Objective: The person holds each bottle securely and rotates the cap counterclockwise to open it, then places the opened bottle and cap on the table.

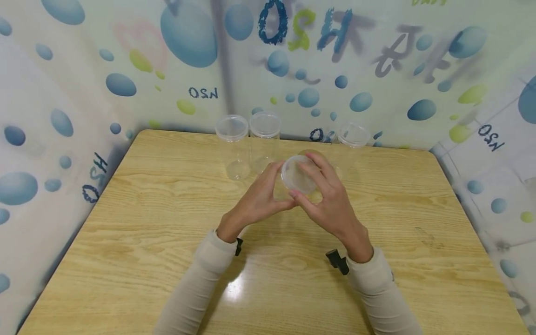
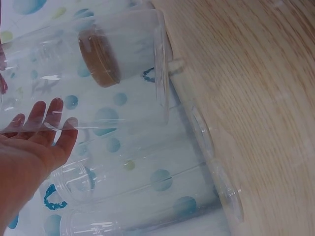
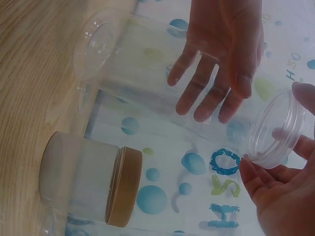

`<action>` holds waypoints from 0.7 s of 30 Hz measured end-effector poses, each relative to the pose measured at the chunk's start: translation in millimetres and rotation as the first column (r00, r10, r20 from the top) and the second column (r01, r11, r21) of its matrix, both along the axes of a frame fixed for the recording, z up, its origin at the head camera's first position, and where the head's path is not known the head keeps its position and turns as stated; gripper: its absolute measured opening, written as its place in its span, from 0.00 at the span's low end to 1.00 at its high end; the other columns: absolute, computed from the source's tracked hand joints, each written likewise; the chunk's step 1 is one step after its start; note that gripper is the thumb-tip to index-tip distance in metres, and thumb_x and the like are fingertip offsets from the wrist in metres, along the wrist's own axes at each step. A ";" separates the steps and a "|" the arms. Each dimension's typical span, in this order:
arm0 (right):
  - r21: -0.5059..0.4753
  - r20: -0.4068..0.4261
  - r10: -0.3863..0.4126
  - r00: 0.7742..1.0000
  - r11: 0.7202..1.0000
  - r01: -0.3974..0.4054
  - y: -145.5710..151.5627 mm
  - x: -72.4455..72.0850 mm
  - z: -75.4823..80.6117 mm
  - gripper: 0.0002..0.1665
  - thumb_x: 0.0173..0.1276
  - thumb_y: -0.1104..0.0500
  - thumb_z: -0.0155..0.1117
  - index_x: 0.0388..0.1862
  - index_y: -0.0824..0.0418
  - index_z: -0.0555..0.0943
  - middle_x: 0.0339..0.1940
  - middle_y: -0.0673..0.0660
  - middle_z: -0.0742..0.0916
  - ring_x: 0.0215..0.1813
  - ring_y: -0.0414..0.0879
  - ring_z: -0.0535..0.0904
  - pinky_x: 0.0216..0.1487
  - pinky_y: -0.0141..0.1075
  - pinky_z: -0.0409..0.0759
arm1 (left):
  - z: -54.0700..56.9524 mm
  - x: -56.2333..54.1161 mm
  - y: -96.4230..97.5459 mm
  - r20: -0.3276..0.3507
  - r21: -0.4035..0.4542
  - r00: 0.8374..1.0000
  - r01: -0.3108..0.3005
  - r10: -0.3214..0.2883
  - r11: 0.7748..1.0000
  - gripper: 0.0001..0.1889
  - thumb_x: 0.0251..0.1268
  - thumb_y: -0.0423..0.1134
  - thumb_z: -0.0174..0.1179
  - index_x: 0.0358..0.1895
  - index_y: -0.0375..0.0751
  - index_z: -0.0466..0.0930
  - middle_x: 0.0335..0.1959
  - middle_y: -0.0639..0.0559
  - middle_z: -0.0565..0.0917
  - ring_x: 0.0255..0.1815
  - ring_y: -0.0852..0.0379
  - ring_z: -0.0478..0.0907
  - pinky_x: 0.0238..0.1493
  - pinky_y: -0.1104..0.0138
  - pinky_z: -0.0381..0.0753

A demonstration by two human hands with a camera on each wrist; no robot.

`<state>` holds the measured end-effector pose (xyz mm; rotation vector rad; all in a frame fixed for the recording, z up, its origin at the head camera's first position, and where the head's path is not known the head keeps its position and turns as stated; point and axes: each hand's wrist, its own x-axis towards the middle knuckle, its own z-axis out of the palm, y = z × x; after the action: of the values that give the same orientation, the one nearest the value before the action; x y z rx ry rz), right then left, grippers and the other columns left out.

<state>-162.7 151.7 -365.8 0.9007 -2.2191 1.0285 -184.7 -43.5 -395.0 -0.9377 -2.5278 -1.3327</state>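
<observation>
The right hand [image 1: 332,200] is curled, its thumb and fingers pinching the ribbed rim [image 3: 280,130] of a tall clear jar [image 1: 294,176]. The left hand [image 1: 263,195] is half open round the body of the same jar, fingers spread and gently bent against the wall. The held jar is just right of centre in the head view, tilted with its top toward the camera. Just beyond it stands a shorter jar [image 3: 81,179] with a brown lid [image 3: 125,187], at lower left in the right wrist view. Farther out, two clear jars [image 1: 237,149] stand side by side at upper centre and another clear jar [image 1: 352,137] right of them, near the back edge of the wood-grain table [image 1: 167,256]. On the bubble-patterned wall sheet [image 1: 146,104], large blue and green characters at top centre look like "OSH"; smaller similar lettering repeats at left and right.
</observation>
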 end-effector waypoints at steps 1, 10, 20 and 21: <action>-0.001 0.001 0.003 1.000 1.000 -0.003 0.3 -0.1 0.1 0.31 0.68 0.47 0.68 0.63 0.64 0.77 0.69 0.64 0.73 0.66 0.58 0.72 0.54 0.53 0.77 | -0.2 -0.1 0.0 -0.001 0.000 1.000 0.000 0.000 1.000 0.46 0.53 0.41 0.75 0.72 0.37 0.58 0.65 0.39 0.71 0.63 0.49 0.71 0.66 0.52 0.71; -0.002 0.017 0.042 0.999 0.999 -0.042 2.6 -1.6 -1.2 0.35 0.72 0.39 0.58 0.62 0.66 0.77 0.69 0.65 0.73 0.66 0.58 0.73 0.53 0.52 0.79 | -2.4 -0.6 0.5 0.004 0.024 1.000 0.031 -0.031 0.999 0.47 0.53 0.39 0.75 0.73 0.37 0.56 0.65 0.39 0.70 0.64 0.42 0.71 0.66 0.51 0.71; -0.036 0.053 0.103 0.993 0.994 -0.101 4.6 -1.7 0.3 0.33 0.58 0.65 0.72 0.63 0.68 0.76 0.70 0.68 0.71 0.69 0.59 0.70 0.53 0.56 0.78 | -1.0 0.5 0.2 0.029 0.050 0.998 0.059 -0.060 0.997 0.47 0.54 0.39 0.74 0.74 0.37 0.54 0.66 0.40 0.69 0.64 0.40 0.71 0.65 0.45 0.71; -0.033 0.055 0.107 0.993 0.994 -0.105 4.7 -1.8 0.3 0.34 0.58 0.65 0.72 0.64 0.68 0.75 0.71 0.68 0.71 0.70 0.59 0.69 0.54 0.56 0.78 | -0.9 0.4 0.1 0.028 0.046 0.998 0.057 -0.058 0.997 0.47 0.55 0.39 0.74 0.74 0.37 0.54 0.66 0.39 0.69 0.64 0.41 0.71 0.65 0.46 0.71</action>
<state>-164.5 156.5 -365.5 0.9965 -2.2161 1.1468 -184.3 -43.3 -395.9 -0.9962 -2.4990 -1.4242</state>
